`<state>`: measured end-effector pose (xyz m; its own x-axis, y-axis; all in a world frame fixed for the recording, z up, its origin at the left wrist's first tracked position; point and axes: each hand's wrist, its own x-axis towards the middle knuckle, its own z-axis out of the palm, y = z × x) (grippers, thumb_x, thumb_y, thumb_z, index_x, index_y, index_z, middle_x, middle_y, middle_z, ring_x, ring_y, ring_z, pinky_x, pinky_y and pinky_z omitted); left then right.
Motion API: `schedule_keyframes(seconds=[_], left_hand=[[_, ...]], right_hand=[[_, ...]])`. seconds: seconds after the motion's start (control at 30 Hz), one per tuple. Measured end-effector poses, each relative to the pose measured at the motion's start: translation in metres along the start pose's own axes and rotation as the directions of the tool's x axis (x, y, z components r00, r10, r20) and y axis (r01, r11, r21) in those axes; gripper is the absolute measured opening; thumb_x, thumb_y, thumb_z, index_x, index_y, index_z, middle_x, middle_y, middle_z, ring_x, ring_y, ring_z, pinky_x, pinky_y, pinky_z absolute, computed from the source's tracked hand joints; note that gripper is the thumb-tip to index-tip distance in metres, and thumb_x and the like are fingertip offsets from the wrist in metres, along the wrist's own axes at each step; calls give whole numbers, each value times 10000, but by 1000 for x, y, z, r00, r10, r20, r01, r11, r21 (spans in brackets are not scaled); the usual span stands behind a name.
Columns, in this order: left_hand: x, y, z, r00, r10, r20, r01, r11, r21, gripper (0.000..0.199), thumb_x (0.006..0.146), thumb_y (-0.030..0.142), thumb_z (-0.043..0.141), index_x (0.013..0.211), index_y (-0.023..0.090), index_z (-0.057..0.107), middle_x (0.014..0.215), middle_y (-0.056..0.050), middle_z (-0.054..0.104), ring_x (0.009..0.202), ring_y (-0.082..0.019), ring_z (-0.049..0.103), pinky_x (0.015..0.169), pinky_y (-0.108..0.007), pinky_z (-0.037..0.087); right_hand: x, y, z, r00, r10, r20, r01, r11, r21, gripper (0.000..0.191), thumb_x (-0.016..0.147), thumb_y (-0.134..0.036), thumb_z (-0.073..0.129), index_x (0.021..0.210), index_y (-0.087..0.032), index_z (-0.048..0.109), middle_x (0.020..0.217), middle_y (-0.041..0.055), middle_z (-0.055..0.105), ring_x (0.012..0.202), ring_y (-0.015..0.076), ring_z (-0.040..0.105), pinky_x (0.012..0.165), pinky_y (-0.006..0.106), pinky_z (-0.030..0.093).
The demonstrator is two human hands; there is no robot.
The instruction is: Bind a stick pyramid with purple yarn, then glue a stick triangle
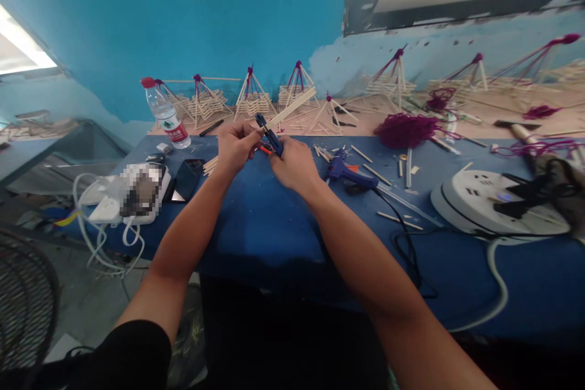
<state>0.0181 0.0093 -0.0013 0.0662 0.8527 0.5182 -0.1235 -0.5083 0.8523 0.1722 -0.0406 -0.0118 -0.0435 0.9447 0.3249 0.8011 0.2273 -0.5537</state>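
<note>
**Sticks and tool cross between my two grips**

I have the left grip (236,146) pinched together on a bundle of pale sticks (295,105), with the fingertips just beside the tool. The right grip (296,163) is wrapped round a dark hand tool (273,139). Its head lies at the sticks; from here I can't tell whether it is biting on them or only lying against them.

I judge that everything turns on that crossing. The bundle's long axis runs from near left to far right, leading away from my left fingers, past the tool's head and towards the wall. The tool slants the other way, from far left back into my right palm. The left grip sets the angle of the sticks, the right one that of the tool.

Farther out on the table (260,219), a glue gun (350,172) lies to the right of my right grip, and a phone (188,178) lies left of my left forearm. Beyond the sticks, frames of sticks and purple yarn (250,97) stand in a row along the wall, with a water bottle (170,119) at the left.
</note>
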Motion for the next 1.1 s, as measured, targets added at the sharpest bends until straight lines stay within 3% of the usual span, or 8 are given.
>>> schedule_keyframes(seconds=[0.23,0.4,0.63,0.87,1.1], left_hand=[[-1,0,-2,1000,6,10,-7,998,59,363,748,319,853,538,199,582,478,27,596,337,-56,400,372,-217,223],[0,-2,-2,1000,11,13,-12,999,43,392,735,350,872,528,207,572,467,28,571,347,-62,369,392,-242,230],[0,-3,-3,998,54,-18,-52,993,105,342,717,256,804,495,194,551,486,34,513,465,-61,354,500,-244,267],[1,-7,-3,996,84,-9,-82,991,108,356,743,214,799,495,193,544,533,22,516,547,-90,434,543,-242,321],[1,-4,0,999,42,-26,-39,994,107,331,727,216,759,475,196,546,488,29,504,498,-75,379,513,-239,290]], right_hand=[[-4,-6,-5,997,72,23,-71,996,-46,291,938,-378,605,1117,-163,685,1136,194,812,1098,377,753,878,419,535],[-4,-7,-5,996,85,22,-84,995,-46,292,917,-370,619,1119,-168,678,1142,202,811,1116,394,763,890,435,553],[-5,-8,-3,996,89,-8,-89,993,-72,268,903,-360,611,1093,-180,666,1142,207,814,1120,416,767,883,452,564],[-4,-8,-1,995,98,-11,-98,992,-84,249,915,-352,602,1088,-187,670,1157,206,818,1126,411,771,898,450,567],[-3,-8,0,995,100,-22,-102,990,-94,276,915,-356,604,1108,-178,689,1173,204,819,1129,409,771,905,450,572]])
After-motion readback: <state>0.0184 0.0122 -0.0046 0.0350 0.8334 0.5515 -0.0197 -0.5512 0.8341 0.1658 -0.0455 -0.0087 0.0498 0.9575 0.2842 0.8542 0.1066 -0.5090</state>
